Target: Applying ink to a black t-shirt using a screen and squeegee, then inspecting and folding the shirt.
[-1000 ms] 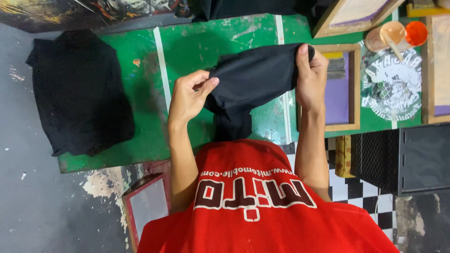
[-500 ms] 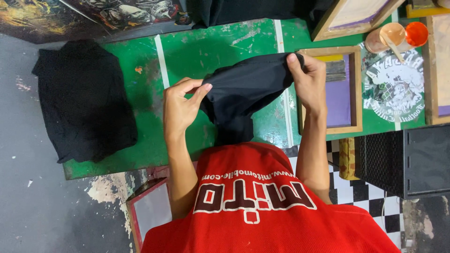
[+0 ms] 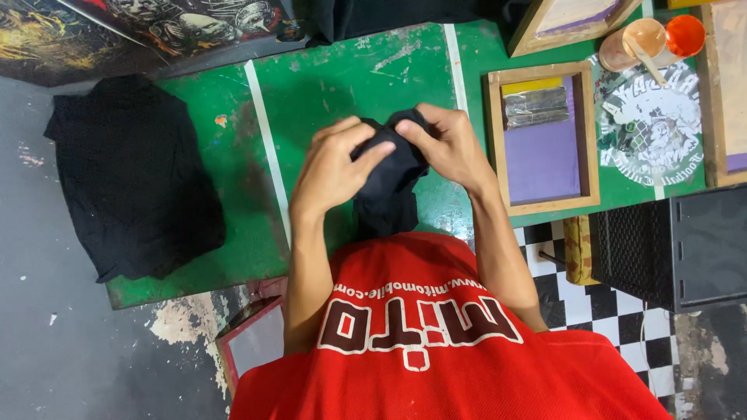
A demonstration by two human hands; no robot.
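Note:
Both hands hold a black garment (image 3: 387,194) bunched up above the green table (image 3: 342,85). My left hand (image 3: 334,167) grips its left side, fingers curled over the cloth. My right hand (image 3: 450,146) pinches the top fold right beside the left, the two hands nearly touching. The rest of the cloth hangs down toward my red shirt. A second black garment (image 3: 132,183) lies spread flat on the table's left end, partly over the edge.
A wooden screen-printing frame (image 3: 545,140) with purple mesh lies to the right of my hands, with a round printed design (image 3: 654,128) and an orange cup (image 3: 685,33) beyond it. A black crate (image 3: 677,245) stands on checkered floor. Painted boards (image 3: 156,31) lean at the far left.
My hands came together from wide apart, gathering the stretched black garment into a bunch between them.

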